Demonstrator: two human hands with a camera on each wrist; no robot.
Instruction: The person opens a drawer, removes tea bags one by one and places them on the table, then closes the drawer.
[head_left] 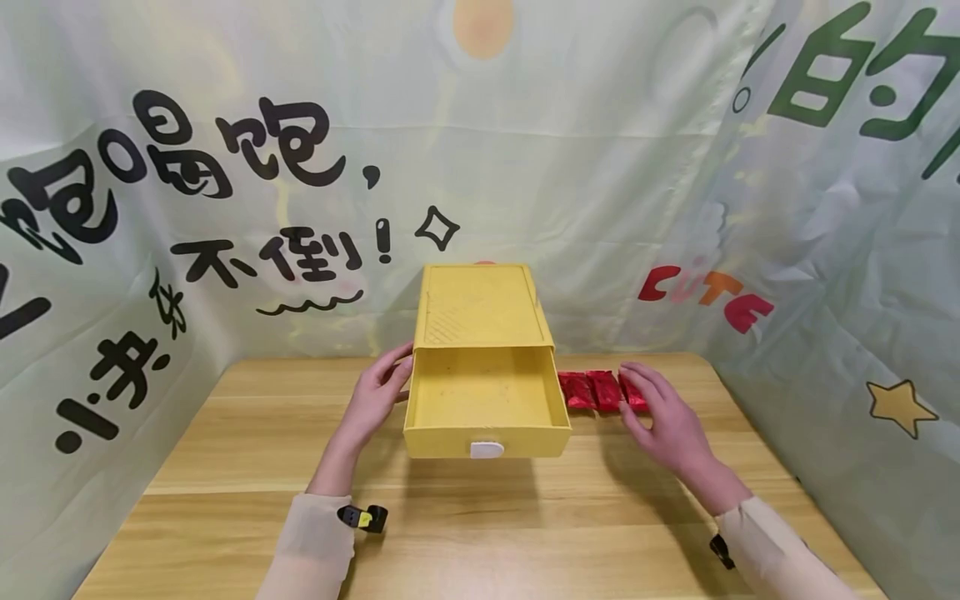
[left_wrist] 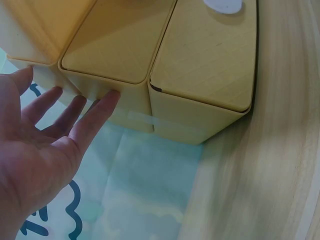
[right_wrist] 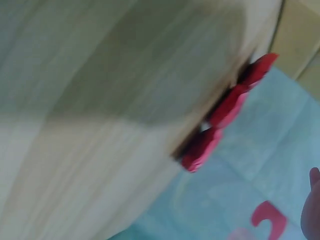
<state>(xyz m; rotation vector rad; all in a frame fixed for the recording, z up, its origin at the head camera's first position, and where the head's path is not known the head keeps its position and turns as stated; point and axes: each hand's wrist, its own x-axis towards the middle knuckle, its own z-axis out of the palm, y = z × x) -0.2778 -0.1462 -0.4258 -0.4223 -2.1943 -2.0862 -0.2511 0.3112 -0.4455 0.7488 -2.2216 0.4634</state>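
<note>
A yellow drawer box (head_left: 483, 304) stands on the table, its top drawer (head_left: 487, 442) pulled out. The bare inside of that drawer shows in the head view. My left hand (head_left: 375, 392) is at the box's left side. In the left wrist view its extended fingertips (left_wrist: 112, 97) rest against or very near the side wall. To the right of the box, red foil packets (head_left: 577, 392) sit in a row. My right hand (head_left: 667, 421) hovers by the rightmost packet with loosely bent fingers. Only a sliver of that hand (right_wrist: 312, 215) shows in the right wrist view, apart from the packets.
The wooden table (head_left: 465, 542) reaches back to a pale printed cloth (head_left: 570, 192) hanging behind and at both sides. A white handle (head_left: 487, 450) juts from the drawer front. Lower tiers of the box (left_wrist: 200, 50) show in the left wrist view.
</note>
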